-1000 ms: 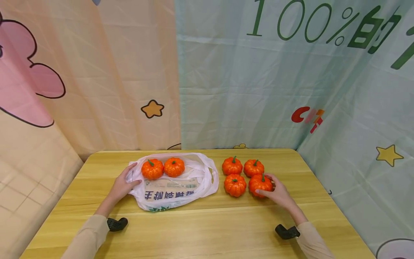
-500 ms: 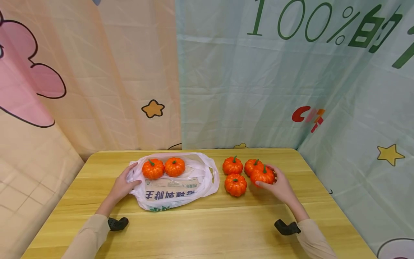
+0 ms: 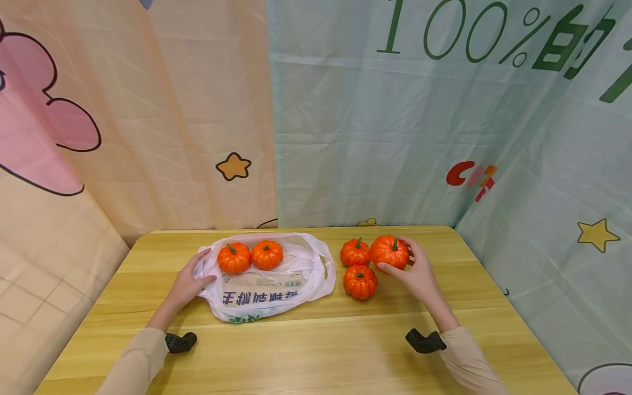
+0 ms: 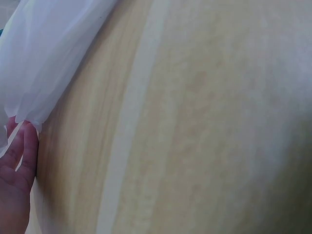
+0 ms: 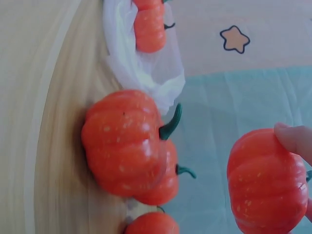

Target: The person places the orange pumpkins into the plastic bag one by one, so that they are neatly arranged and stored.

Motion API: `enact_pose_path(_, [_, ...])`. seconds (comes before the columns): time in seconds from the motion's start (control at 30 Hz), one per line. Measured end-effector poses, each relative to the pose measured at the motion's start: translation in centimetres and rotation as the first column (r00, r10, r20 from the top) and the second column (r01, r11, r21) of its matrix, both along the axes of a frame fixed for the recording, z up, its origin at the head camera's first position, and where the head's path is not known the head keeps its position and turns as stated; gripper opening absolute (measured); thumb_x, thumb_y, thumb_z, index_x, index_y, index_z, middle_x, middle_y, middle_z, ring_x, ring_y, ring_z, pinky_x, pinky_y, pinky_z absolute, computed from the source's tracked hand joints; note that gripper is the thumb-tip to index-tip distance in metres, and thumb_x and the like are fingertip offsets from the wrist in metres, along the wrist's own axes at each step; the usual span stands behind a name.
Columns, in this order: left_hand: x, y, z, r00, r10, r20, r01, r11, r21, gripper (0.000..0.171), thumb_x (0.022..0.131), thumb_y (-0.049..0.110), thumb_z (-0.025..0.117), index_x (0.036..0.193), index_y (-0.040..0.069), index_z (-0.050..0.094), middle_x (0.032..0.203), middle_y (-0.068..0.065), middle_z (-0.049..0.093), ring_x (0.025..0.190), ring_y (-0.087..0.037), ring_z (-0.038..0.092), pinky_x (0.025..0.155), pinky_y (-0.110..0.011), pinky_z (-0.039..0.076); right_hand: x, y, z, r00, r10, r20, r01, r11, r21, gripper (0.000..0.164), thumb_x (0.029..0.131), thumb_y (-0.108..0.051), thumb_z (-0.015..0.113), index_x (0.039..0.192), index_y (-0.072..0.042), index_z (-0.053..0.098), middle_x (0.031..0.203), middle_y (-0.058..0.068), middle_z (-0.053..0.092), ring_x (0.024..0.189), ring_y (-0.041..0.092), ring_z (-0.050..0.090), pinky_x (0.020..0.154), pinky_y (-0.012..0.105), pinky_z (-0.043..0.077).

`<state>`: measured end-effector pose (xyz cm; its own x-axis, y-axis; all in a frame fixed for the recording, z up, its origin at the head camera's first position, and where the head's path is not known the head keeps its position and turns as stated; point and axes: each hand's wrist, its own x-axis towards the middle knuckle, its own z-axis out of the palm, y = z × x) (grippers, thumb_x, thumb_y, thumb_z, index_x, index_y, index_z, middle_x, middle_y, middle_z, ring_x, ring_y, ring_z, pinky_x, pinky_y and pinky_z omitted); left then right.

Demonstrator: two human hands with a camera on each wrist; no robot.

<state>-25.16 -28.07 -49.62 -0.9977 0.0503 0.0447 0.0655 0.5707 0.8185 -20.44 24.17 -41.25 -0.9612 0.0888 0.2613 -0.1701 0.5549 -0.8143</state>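
Note:
My right hand holds an orange toy pumpkin with a green stem, thumb on its near side and fingers round its right. In the right wrist view this held pumpkin hangs clear of the table. To its left stand two more pumpkins, a rear one and a front one. Another pumpkin shows low in the right wrist view, hidden in the head view behind the held one. My left hand grips the left edge of a white plastic bag, where two pumpkins lie.
The bag lies spread, mouth up, on the wooden table, its looped handle towards the pumpkins. Printed lettering marks its inside. Printed curtains hang behind the table's far edge. A black wrist mount sits on each forearm.
My right hand has lifted the front right pumpkin off the table and carried it back and left, over the rear right pumpkin. The left hand and the bag have stayed put.

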Motion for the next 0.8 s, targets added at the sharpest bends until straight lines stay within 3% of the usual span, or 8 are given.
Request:
enact_pose_path(0.3, [0.1, 0.1, 0.0, 1.000, 0.000, -0.002, 0.000, 1.000, 0.003, 0.076, 0.088, 0.013, 0.064, 0.152, 0.011, 0.024, 0.155, -0.030, 0.019, 0.139, -0.053, 0.021, 0.110, -0.070, 0.020, -0.1, -3.2, 0.2, 0.999, 0.011, -0.053, -0.015, 0.996, -0.084, 0.077, 0.073, -0.029, 0.084, 0.139, -0.019, 0.044, 0.137, 0.011, 0.044, 0.123, 0.028, 0.046, 0.100, 0.050, 0.046])
enact_pose_path(0.43, [0.1, 0.1, -0.2, 1.000, 0.000, -0.006, 0.000, 1.000, 0.005, 0.075, 0.088, 0.013, 0.064, 0.152, 0.011, 0.024, 0.154, -0.030, 0.020, 0.139, -0.053, 0.022, 0.110, -0.069, 0.021, -0.1, -4.9, 0.1, 0.997, 0.027, -0.075, -0.035, 0.993, -0.110, 0.078, 0.072, -0.025, 0.085, 0.138, -0.018, 0.045, 0.136, 0.010, 0.047, 0.122, 0.027, 0.047, 0.101, 0.049, 0.046])
enact_pose_path(0.8, [0.1, 0.2, 0.1, 1.000, 0.006, -0.003, -0.006, 1.000, -0.010, 0.076, 0.088, 0.014, 0.065, 0.152, 0.011, 0.024, 0.155, -0.029, 0.020, 0.140, -0.052, 0.019, 0.110, -0.070, 0.018, -0.2, -9.8, -1.6, 0.989, 0.116, -0.094, -0.132, 0.975, -0.178, 0.074, 0.070, -0.022, 0.086, 0.134, -0.019, 0.049, 0.133, 0.008, 0.051, 0.119, 0.026, 0.051, 0.099, 0.047, 0.047])
